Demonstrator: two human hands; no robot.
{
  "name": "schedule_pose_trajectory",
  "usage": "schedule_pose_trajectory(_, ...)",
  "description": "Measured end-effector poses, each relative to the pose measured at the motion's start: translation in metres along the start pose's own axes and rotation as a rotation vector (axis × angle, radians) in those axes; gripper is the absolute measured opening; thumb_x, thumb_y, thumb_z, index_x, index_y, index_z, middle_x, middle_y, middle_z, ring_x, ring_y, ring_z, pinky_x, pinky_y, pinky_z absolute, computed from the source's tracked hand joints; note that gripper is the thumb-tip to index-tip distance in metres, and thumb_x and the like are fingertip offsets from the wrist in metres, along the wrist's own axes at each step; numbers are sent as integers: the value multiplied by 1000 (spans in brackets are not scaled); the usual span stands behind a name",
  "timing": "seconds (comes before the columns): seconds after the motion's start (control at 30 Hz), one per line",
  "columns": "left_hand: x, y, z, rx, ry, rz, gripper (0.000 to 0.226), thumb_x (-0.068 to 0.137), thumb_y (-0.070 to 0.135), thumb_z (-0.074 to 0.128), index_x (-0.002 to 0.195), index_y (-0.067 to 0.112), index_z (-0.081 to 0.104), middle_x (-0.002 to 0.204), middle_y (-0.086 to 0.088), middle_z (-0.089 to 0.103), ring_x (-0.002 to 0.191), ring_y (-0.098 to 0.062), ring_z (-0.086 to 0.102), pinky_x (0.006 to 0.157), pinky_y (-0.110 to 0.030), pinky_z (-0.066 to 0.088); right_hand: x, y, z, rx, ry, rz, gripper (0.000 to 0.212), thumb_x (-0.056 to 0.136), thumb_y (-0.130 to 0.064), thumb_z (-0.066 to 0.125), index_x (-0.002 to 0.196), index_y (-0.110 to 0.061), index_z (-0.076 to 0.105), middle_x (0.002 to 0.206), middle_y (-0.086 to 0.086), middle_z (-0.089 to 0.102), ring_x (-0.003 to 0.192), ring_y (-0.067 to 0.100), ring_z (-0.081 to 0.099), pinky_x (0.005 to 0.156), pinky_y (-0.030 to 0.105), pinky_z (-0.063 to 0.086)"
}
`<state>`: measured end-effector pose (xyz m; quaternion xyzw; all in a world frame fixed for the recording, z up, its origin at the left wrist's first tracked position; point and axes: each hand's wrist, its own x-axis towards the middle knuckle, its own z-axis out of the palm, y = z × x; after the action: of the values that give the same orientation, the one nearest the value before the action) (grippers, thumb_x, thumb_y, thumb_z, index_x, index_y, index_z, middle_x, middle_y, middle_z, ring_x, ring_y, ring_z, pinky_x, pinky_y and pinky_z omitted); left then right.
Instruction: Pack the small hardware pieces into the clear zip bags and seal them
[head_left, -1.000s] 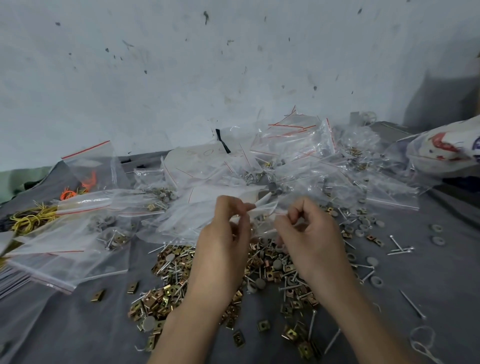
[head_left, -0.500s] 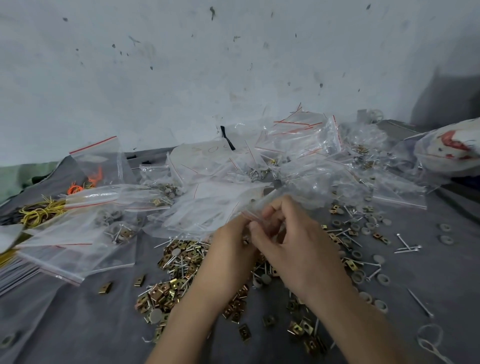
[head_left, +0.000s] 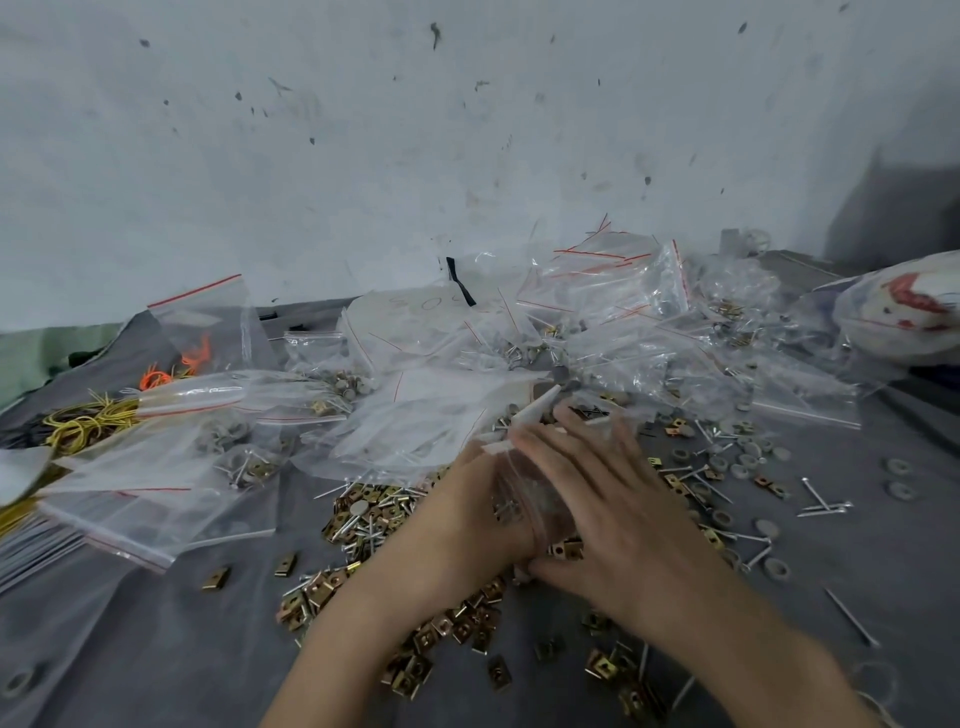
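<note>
Now the right hand (head_left: 613, 519) presses straight fingers against a small bag (head_left: 524, 493). Whether the left hand (head_left: 462, 525) grips it, I cannot tell.

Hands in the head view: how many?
2. The left hand is at centre, against a small clear bag; the right hand lies flat on the bag's other side. None seems hidden.

- The worktop (head_left: 130, 649) is covered with a grey cloth.
- Clear zip bags (head_left: 597, 322) lie heaped across its far side, several with hardware inside.
- More flat bags (head_left: 156, 499) are stacked at the left.
- Brass clips (head_left: 374, 514) lie piled in the near middle, mixed with nails.
- Grey washers (head_left: 743, 467) and loose nails (head_left: 826, 505) are scattered on the right.
- A yellow wire bundle (head_left: 83, 426) lies at the far left.
</note>
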<state>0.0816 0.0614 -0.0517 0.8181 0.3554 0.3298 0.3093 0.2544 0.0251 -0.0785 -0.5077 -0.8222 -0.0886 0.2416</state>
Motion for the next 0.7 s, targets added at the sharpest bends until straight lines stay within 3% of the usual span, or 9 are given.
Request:
schedule_pose_trajectory(0.07, -2, 1, 2, 19, -50, -7, 37, 83, 13, 73, 97, 46, 62, 100, 18, 62, 93, 9, 58, 75, -5, 41, 1, 0, -1, 26, 77, -5, 97, 72, -52, 74, 152, -30, 24, 148, -6, 44, 145, 12, 26, 122, 38, 0)
schedule_pose_trajectory(0.13, -3, 4, 2, 7, -65, -19, 24, 90, 8, 64, 100, 30, 66, 95, 14, 67, 88, 4, 62, 75, -14, 47, 0, 1, -3, 29, 130, -15, 86, 73, -48, 73, 146, -27, 34, 133, -6, 54, 132, 11, 40, 123, 36, 6)
schedule_pose_trajectory(0.2, -2, 4, 1, -46, -40, -49, 13, 95, 14, 60, 101, 20, 70, 91, 7, 70, 86, -5, 65, 78, -26, 52, 0, 3, -4, 19, 192, -22, 74, 79, -51, 67, 143, -22, 43, 126, -5, 58, 124, 10, 45, 123, 35, 12)
schedule_pose_trajectory(0.33, -2, 4, -1, -155, 18, -86, 19, 97, 31, 59, 96, 18, 73, 72, 14, 66, 63, 6, 56, 60, -11, 41, -1, 3, 0, -14, 213, -2, 71, 78, -49, 68, 139, -15, 53, 127, -2, 59, 121, 13, 48, 121, 37, 21)
schedule_pose_trajectory(0.57, 1, 0, 8, -173, 108, -165, 11, 89, 32, 70, 98, 28, 65, 85, 14, 72, 72, 0, 66, 62, -12, 48, 1, 5, 5, -40, 301, 14, 77, 73, -36, 73, 140, -11, 47, 121, 4, 65, 119, 15, 47, 118, 37, 22)
schedule_pose_trajectory(0.7, 2, 2, 9, -219, 77, -246, 19, 87, 32, 71, 101, 28, 60, 88, 17, 73, 79, 1, 69, 65, -14, 52, 1, 5, 5, -32, 327, -13, 64, 77, -37, 73, 133, -9, 58, 121, 3, 65, 120, 16, 54, 118, 42, 28)
